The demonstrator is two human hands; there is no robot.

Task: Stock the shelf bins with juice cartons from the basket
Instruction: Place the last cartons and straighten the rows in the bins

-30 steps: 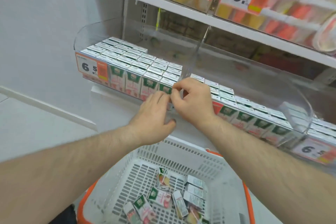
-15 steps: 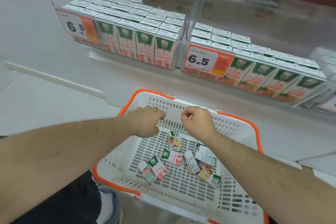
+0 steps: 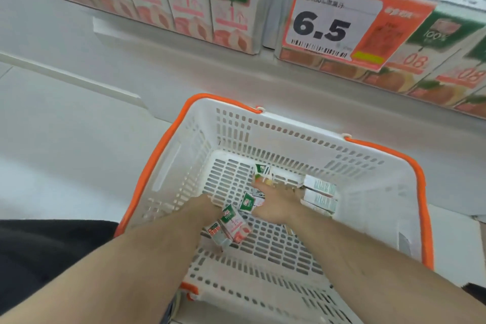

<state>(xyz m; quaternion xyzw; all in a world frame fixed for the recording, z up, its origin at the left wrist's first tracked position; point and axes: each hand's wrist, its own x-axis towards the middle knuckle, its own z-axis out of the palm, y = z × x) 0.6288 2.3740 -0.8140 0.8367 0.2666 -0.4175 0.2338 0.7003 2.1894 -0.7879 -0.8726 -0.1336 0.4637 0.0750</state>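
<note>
The fingers of the right hand [image 3: 276, 202] reach forward and lie spread among the loose cartons at the bottom of the basket [image 3: 373, 192], their tips at a small carton [image 3: 261, 173] with a green top near the far wall; blur keeps me from telling whether they pinch it or only touch it. The fingers of the left hand [image 3: 207, 205] are hidden behind its own wrist and by the cartons, so I cannot tell how they lie; the hand is down on the basket floor just beside a pink-and-green carton [image 3: 232, 223] that lies tilted against a second one [image 3: 217, 234]. Another green-topped carton [image 3: 247, 202] lies between the two hands. To the right of the right hand, pale cartons [image 3: 319, 193] lie stacked on their sides against the basket wall. Both bare forearms come down into the basket from the near edge. The basket is white and slotted with an orange rim and stands on the floor below the shelf. Above it, the shelf bins hold upright rows of juice cartons [image 3: 231, 2], and a price tag [image 3: 334, 23] reading 6.5 hangs on the front of the right-hand bin.
</note>
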